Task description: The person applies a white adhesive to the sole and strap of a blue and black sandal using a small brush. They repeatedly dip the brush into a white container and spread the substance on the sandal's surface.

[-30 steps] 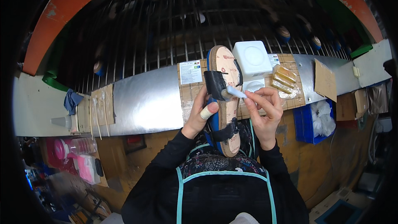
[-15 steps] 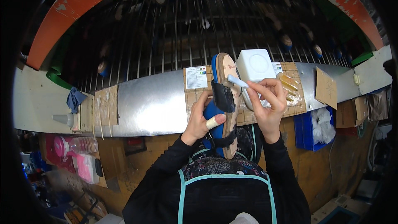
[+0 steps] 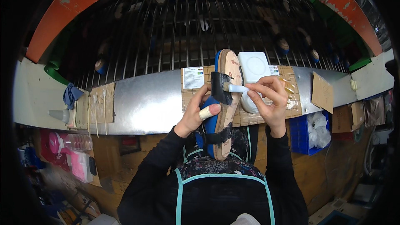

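Observation:
My left hand, its thumb wrapped in pale tape, is closed around a sandal on a blue last. The sandal stands lengthwise before me, its tan sole side turned up and black straps folded round its edges. In my right hand, a small brush with a pale handle is pinched between thumb and fingers. The brush's bristle tip touches the edge of the upper black strap. Partly behind the sandal and right hand stands a white plastic container.
Beyond the metal-topped bench runs a rack of metal bars with several lasted shoes. Thin sticks lie on cardboard at left. A blue crate of white plastic bags hangs low at right, near a cardboard flap.
The brush tip has moved from the bare sole down and left to the upper strap's edge, and its handle lies more level. The view has shifted slightly.

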Action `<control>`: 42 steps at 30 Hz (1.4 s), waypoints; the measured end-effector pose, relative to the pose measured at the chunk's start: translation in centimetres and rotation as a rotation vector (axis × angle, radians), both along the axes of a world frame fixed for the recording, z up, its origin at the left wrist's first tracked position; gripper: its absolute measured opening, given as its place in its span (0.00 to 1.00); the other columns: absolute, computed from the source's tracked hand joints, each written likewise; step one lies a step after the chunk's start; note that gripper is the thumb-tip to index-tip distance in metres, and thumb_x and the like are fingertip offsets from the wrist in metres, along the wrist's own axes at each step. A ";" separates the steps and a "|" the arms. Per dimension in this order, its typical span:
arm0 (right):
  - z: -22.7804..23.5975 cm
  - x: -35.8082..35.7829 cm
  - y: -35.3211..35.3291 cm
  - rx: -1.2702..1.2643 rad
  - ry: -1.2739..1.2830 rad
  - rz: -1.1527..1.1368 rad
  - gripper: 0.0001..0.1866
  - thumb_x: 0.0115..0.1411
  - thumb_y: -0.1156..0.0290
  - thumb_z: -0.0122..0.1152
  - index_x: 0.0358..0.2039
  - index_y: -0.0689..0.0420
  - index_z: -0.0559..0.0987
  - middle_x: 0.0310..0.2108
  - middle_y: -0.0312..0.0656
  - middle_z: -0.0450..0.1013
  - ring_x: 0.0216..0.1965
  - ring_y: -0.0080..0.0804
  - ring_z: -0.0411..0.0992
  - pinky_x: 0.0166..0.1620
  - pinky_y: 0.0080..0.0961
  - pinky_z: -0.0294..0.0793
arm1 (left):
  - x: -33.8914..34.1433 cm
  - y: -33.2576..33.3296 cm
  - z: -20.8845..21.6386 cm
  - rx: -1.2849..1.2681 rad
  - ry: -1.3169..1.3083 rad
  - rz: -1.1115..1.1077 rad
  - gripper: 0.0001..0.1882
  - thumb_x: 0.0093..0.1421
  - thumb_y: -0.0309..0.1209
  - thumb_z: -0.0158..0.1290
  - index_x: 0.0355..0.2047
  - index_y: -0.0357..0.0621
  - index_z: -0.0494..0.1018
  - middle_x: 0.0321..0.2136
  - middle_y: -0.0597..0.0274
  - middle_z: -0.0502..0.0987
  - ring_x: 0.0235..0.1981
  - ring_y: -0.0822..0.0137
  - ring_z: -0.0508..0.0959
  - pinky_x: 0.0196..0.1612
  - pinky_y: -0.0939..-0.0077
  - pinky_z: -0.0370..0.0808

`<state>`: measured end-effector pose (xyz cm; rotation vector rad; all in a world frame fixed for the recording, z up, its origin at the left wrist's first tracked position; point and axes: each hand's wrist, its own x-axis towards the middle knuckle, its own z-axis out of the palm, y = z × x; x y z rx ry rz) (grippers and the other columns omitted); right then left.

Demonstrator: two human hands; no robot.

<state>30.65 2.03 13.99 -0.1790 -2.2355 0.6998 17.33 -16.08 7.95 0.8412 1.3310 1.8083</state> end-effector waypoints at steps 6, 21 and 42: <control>0.1 0.4 -0.2 0.092 0.022 0.001 0.11 0.48 0.68 0.71 0.34 0.48 0.86 0.28 0.30 0.73 0.29 0.22 0.68 0.39 0.25 0.54 | -0.3 0.3 1.3 -0.081 -0.144 -0.064 0.53 0.49 0.61 0.59 0.63 0.35 0.55 0.54 0.47 0.68 0.54 0.59 0.72 0.56 0.66 0.72; -3.9 1.4 -4.6 -0.471 -0.004 -0.006 0.07 0.55 0.74 0.68 0.35 0.56 0.85 0.29 0.34 0.71 0.25 0.19 0.65 0.25 0.17 0.62 | 0.7 -0.3 -0.9 -0.024 -0.378 0.076 0.43 0.58 0.62 0.50 0.58 0.36 0.62 0.49 0.49 0.74 0.47 0.63 0.78 0.49 0.70 0.79; -3.9 -0.9 -5.9 -0.007 0.078 -0.250 0.11 0.50 0.71 0.71 0.37 0.50 0.86 0.34 0.33 0.71 0.26 0.22 0.66 0.41 0.24 0.54 | 0.6 -1.3 -0.9 -0.049 -0.230 0.171 0.35 0.60 0.55 0.53 0.55 0.36 0.64 0.46 0.55 0.72 0.46 0.68 0.75 0.47 0.77 0.74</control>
